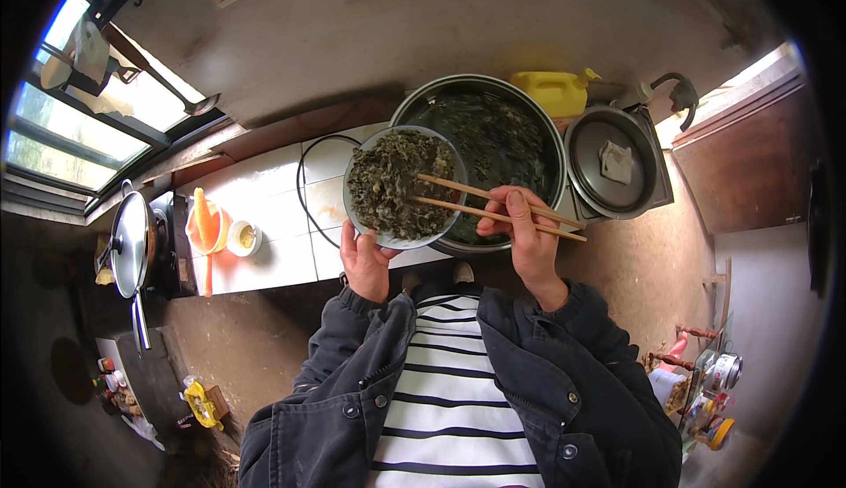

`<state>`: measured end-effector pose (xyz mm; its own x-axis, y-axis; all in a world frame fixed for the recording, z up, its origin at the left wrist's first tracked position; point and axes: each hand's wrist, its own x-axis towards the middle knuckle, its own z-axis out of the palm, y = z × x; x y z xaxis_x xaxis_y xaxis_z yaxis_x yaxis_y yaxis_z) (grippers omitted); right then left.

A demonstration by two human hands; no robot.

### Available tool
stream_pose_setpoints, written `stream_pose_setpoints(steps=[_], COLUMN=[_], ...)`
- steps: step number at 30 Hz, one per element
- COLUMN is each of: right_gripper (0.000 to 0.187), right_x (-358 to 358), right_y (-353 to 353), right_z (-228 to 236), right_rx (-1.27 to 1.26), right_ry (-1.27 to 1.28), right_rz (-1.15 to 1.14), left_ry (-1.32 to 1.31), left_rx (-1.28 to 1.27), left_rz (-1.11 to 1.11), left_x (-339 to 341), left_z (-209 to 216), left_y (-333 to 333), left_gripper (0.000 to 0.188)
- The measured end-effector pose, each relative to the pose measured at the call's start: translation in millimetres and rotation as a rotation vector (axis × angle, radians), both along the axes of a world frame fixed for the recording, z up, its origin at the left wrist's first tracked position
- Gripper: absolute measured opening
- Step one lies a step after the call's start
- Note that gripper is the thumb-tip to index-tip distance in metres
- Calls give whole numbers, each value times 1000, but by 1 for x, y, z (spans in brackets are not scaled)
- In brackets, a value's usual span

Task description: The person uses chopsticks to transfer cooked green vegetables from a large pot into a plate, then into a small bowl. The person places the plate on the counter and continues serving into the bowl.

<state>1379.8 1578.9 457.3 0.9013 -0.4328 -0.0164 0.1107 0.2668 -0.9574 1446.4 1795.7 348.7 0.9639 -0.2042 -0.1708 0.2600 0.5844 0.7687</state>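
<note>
My left hand (363, 262) grips the near rim of a pale bowl (414, 242), its thumb at the edge. Dark green, wet-looking chopped leaves (397, 180) fill the bowl. A pair of wooden chopsticks (493, 210) is held in my right hand (525, 234), with the tips resting in the leaves. Behind and partly under the bowl stands a large metal basin (561, 158), holding dark water with leafy greens (502, 136) in it. The bowl hides the basin's left part.
A yellow jug (551, 93) lies behind the basin. To its right is a dark round pan (608, 197) with a folded cloth (616, 161) in it. Left on the white tiled counter (286, 250) are a black cable (301, 184), an orange container (207, 234), a small cup (244, 239) and a lidded wok (132, 232).
</note>
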Motion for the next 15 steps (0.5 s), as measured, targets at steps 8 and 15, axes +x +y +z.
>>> stream_pose_setpoints(steps=[8,15], right_gripper=[29,31], right_x=[-11,-21], right_y=[-13,-20], right_z=[18,26], right_rx=[-295,-221], right_ry=[-102,-118], right_rz=[52,-25], left_ry=[22,25], left_rx=[11,30], left_rz=[16,14], left_x=[1,2], left_z=[4,6], left_y=[-1,-1], left_gripper=[38,36])
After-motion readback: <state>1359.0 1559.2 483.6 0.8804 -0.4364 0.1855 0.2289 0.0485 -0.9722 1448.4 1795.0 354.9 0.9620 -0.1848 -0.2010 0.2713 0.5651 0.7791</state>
